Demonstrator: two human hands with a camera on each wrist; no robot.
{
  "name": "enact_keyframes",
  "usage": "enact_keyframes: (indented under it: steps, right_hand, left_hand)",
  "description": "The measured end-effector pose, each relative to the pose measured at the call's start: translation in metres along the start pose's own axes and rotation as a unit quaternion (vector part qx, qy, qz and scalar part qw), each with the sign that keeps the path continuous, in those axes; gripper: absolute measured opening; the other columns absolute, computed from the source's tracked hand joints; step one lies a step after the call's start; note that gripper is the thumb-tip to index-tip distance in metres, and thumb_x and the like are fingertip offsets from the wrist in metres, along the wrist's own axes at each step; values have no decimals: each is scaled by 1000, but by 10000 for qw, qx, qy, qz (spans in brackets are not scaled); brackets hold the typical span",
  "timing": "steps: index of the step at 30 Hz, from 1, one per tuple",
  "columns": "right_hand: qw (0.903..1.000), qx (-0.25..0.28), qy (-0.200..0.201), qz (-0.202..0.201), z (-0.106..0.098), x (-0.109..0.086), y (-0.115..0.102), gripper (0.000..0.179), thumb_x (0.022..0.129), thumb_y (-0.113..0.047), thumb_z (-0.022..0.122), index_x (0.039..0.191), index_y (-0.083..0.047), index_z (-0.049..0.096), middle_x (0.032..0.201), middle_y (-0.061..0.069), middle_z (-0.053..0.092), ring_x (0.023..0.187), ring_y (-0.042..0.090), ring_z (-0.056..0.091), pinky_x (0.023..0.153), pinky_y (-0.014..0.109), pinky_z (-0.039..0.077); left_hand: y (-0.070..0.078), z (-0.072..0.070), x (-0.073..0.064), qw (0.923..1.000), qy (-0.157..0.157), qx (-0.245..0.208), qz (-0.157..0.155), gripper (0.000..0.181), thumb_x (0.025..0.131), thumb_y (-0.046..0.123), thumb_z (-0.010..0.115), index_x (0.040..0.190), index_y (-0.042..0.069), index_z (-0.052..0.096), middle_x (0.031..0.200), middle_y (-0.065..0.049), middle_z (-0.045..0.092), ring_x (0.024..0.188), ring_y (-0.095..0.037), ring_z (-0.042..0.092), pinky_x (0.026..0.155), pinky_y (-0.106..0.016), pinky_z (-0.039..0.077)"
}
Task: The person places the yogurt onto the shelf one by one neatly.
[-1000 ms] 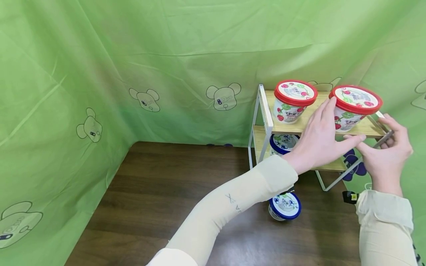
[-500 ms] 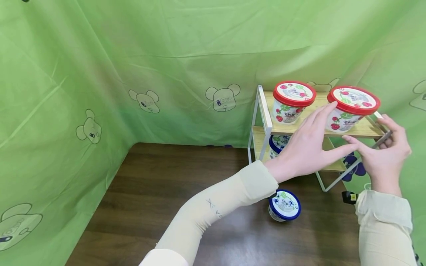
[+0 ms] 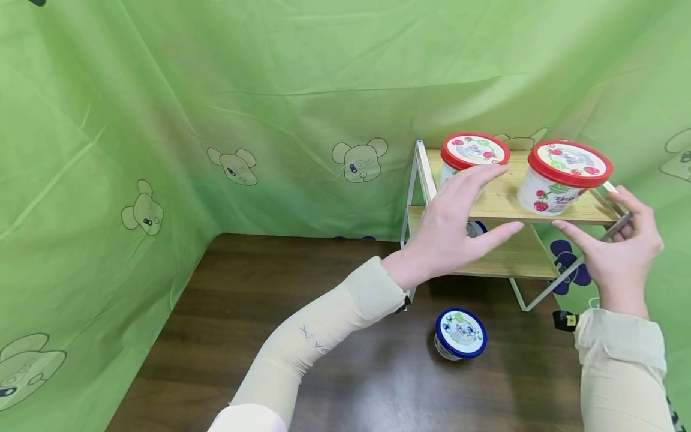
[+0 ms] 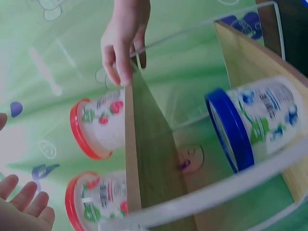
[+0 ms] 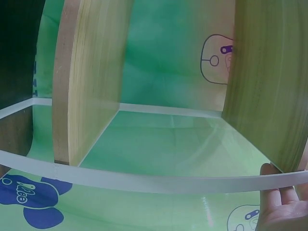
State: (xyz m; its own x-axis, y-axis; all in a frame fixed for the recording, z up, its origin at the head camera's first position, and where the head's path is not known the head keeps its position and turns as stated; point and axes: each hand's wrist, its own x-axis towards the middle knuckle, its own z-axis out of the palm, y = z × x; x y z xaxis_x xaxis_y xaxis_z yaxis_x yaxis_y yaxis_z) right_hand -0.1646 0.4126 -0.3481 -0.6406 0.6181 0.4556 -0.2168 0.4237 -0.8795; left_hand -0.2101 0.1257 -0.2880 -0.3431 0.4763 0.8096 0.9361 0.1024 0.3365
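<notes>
Two white tubs with red lids and cherry-like pictures, the left one [image 3: 475, 150] and the right one [image 3: 561, 180], stand upright on the top shelf [image 3: 499, 201] of a small rack. My left hand [image 3: 442, 234] is in front of the left tub, fingers extended, thumb apart, holding nothing; it partly covers that tub. At the rack's right front corner, my right hand [image 3: 626, 264] grips the shelf frame, fingers curled round the side rail and thumb by the front edge. A blue-lidded tub [image 4: 269, 115] sits on the lower shelf, mostly hidden in the head view.
Another blue-lidded tub [image 3: 461, 333] stands on the dark wood-look surface [image 3: 291, 288] in front of the rack. White metal rails [image 5: 192, 184] frame the rack's sides. Green cloth [image 3: 302, 114] with bear prints hangs behind and on both sides.
My left hand has moved away from the right red-lidded tub, leftward to the front of the left one. The right hand has stayed at the rack's corner.
</notes>
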Motion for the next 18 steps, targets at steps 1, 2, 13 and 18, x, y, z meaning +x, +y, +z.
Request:
enact_keyframes:
  steps: [1, 2, 13, 18]
  right_hand:
    - [10000, 9, -12, 37, 0, 0, -1, 77, 70, 8, 88, 138, -17, 60, 150, 1, 49, 122, 14, 53, 106, 22, 39]
    - [10000, 19, -14, 68, 0, 0, -2, 77, 70, 8, 88, 138, -17, 60, 150, 1, 49, 123, 14, 52, 107, 22, 39]
    - [9996, -17, 10, 277, 2, -3, -8, 77, 71, 8, 88, 138, -18, 60, 150, -2, 49, 124, 14, 50, 108, 23, 37]
    - [9998, -26, -4, 195, 1, -3, -7, 77, 71, 7, 88, 138, -18, 60, 150, -1, 49, 125, 14, 50, 109, 24, 36]
  left_hand:
    - [-2, -3, -1, 10000, 69, -42, 39, 74, 88, 26, 81, 145, -3, 45, 147, -14, 49, 140, -11, 37, 114, -21, 24]
    - [-4, -6, -3, 9999, 102, -47, 51, 72, 89, 26, 80, 145, -3, 45, 146, -13, 49, 139, -9, 37, 114, -21, 25]
    - [-24, -18, -35, 9976, 584, -86, -367, 68, 89, 23, 80, 144, 0, 46, 145, -11, 50, 137, -12, 39, 112, -26, 31]
    - [-30, -16, -54, 9953, 683, -203, -656, 68, 90, 22, 80, 144, 0, 46, 145, -10, 49, 137, -13, 39, 113, -29, 31]
